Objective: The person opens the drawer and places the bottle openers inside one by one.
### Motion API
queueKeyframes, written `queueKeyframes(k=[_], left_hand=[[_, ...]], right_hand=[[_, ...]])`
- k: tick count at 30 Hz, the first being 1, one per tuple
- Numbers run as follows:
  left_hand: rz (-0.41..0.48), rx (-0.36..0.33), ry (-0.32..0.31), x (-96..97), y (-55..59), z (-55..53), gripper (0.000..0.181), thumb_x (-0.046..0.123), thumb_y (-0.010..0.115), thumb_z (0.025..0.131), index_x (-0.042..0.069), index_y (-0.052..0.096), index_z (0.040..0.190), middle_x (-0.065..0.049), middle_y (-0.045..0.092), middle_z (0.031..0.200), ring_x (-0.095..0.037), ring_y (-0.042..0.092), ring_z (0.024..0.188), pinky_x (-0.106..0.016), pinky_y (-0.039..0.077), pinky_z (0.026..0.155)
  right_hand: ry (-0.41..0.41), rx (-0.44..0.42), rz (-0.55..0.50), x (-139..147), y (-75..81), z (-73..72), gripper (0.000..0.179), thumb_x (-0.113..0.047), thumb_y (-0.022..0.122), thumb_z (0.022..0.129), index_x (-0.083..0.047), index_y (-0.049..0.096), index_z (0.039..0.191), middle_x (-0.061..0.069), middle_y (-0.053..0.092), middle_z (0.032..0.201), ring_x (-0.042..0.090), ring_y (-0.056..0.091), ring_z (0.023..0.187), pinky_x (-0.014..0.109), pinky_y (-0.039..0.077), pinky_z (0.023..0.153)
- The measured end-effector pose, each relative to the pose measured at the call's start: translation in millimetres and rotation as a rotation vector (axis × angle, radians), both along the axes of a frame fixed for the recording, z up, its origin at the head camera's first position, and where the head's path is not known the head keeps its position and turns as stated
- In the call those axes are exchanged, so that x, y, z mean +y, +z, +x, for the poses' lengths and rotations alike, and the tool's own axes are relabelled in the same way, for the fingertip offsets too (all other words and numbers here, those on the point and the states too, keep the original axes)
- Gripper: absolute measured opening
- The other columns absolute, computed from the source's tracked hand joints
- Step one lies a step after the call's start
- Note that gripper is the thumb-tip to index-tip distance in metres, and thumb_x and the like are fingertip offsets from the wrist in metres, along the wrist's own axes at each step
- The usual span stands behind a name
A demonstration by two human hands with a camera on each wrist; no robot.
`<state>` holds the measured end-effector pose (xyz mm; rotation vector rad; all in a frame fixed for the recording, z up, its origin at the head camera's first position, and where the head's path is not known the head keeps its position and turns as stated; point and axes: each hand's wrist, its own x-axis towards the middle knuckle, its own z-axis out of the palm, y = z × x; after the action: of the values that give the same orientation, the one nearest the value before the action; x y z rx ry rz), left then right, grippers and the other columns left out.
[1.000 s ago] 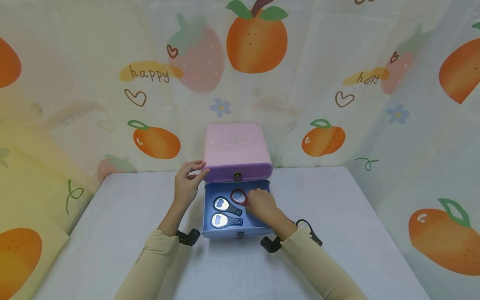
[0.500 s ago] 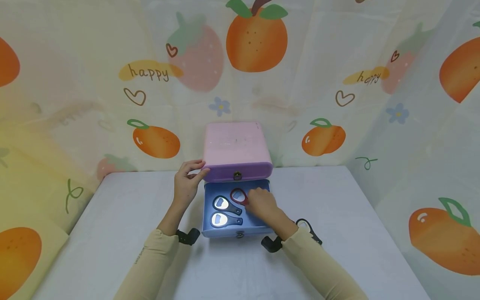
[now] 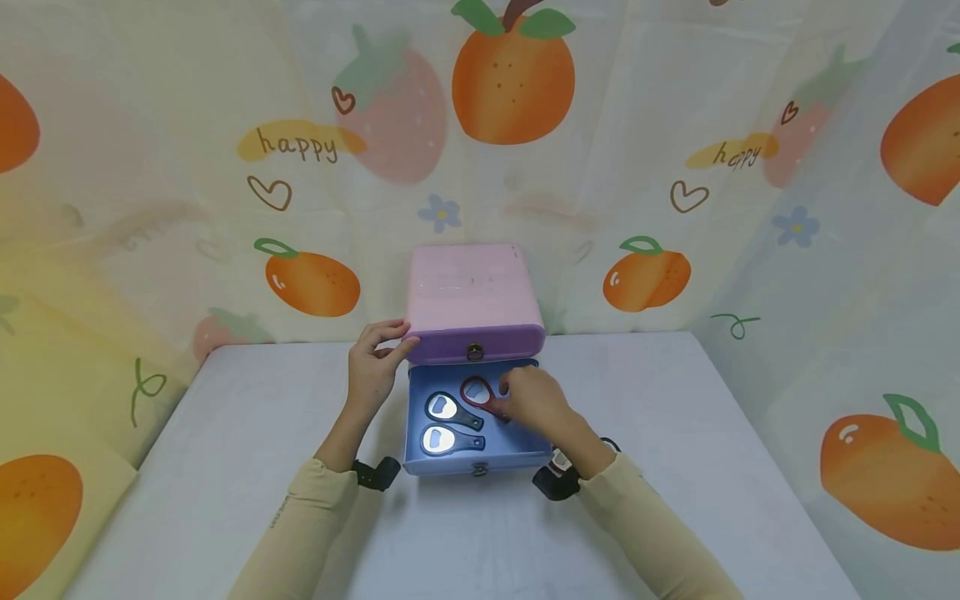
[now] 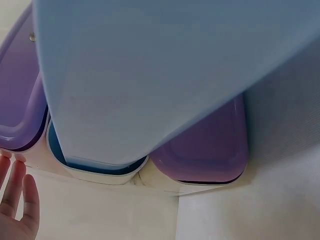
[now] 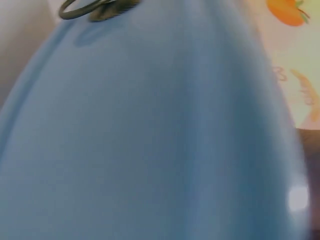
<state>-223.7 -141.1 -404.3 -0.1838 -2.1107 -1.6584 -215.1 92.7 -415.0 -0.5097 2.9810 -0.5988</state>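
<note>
A blue drawer [image 3: 517, 454] stands pulled out of a pink cabinet [image 3: 472, 287] with a purple drawer front [image 3: 442, 346]. In it lie a red bottle opener [image 3: 476, 390] and two dark bottle openers [image 3: 442, 407]. Near the red one's handle is my right hand [image 3: 536, 400], fingers bent and fingertip and thumb apart, overlapping the handle's edge. My left hand [image 3: 371, 371] rests its fairly straight fingers and thumb against the cabinet's left front corner. In the left wrist view its fingers [image 4: 15, 185] touch the cabinet's side. The right wrist view shows the blue drawer front, without fingers.
Another bottle opener [image 3: 560, 460] lies on the white table [image 3: 675, 517] right of the drawer, partly covered by my right wrist. Below the blue drawer is another purple drawer [image 4: 215, 145], shut. A fruit-patterned cloth [image 3: 637, 108] hangs behind the cabinet.
My right hand has shifted slightly right and away from the red bottle opener, uncovering more of its handle. The bottle opener stays in place. My left hand has not moved.
</note>
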Motion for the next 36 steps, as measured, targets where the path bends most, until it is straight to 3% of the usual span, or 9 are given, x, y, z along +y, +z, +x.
queueKeyframes(k=[5, 10, 16, 20, 27, 36], left_hand=[[0.013, 0.01, -0.007, 0.3, -0.7, -0.6, 0.029, 0.004, 0.075, 0.083, -0.009, 0.068, 0.108, -0.026, 0.062, 0.12, 0.007, 0.055, 0.097, -0.008, 0.047, 0.078], [0.019, -0.003, -0.009, 0.3, -2.4, -1.8, 0.029, 0.005, 0.075, 0.083, -0.008, 0.069, 0.108, -0.025, 0.062, 0.121, 0.005, 0.054, 0.099, -0.008, 0.046, 0.078], [0.018, -0.012, -0.005, 0.1, -4.5, -3.4, 0.03, 0.005, 0.075, 0.083, -0.008, 0.069, 0.109, -0.024, 0.062, 0.121, 0.006, 0.054, 0.099, -0.008, 0.047, 0.079], [0.018, -0.012, -0.009, 0.0, -5.0, -3.5, 0.029, 0.005, 0.075, 0.083, -0.008, 0.069, 0.109, -0.024, 0.062, 0.121, 0.006, 0.053, 0.101, -0.008, 0.047, 0.079], [0.017, -0.003, -0.004, 0.0, -2.8, -1.7, 0.029, 0.005, 0.075, 0.084, -0.009, 0.068, 0.109, -0.026, 0.062, 0.121, 0.005, 0.054, 0.1, -0.008, 0.047, 0.079], [0.016, 0.001, -0.001, -0.1, -2.4, -0.7, 0.029, 0.005, 0.075, 0.083, -0.009, 0.069, 0.108, -0.025, 0.062, 0.12, 0.006, 0.054, 0.098, -0.009, 0.047, 0.079]], right_hand=[[-0.01, -0.019, -0.105, 14, 11.1, 4.5, 0.016, -0.021, 0.073, 0.085, -0.006, 0.075, 0.091, 0.001, 0.067, 0.075, 0.014, 0.054, 0.068, 0.025, 0.044, 0.058], [-0.038, -0.067, -0.243, 32, 18.6, 13.7, 0.013, -0.019, 0.071, 0.087, -0.007, 0.075, 0.092, 0.002, 0.068, 0.079, 0.014, 0.056, 0.071, 0.024, 0.048, 0.061], [-0.048, -0.1, -0.37, 58, 14.7, 24.2, 0.017, -0.018, 0.069, 0.089, -0.004, 0.074, 0.097, 0.005, 0.07, 0.082, 0.014, 0.059, 0.073, 0.025, 0.054, 0.067], [-0.005, -0.133, -0.459, 73, 5.0, 29.7, 0.019, -0.017, 0.067, 0.091, -0.001, 0.073, 0.099, 0.008, 0.07, 0.084, 0.016, 0.059, 0.073, 0.022, 0.052, 0.065], [0.068, -0.263, -0.607, 82, -0.4, 45.6, 0.026, -0.02, 0.067, 0.092, 0.004, 0.07, 0.103, 0.018, 0.069, 0.088, 0.027, 0.061, 0.076, 0.021, 0.053, 0.067], [0.225, -0.282, -0.685, 67, -1.7, 67.5, 0.021, -0.015, 0.065, 0.093, 0.004, 0.07, 0.101, 0.02, 0.067, 0.084, 0.017, 0.063, 0.071, 0.026, 0.056, 0.068]])
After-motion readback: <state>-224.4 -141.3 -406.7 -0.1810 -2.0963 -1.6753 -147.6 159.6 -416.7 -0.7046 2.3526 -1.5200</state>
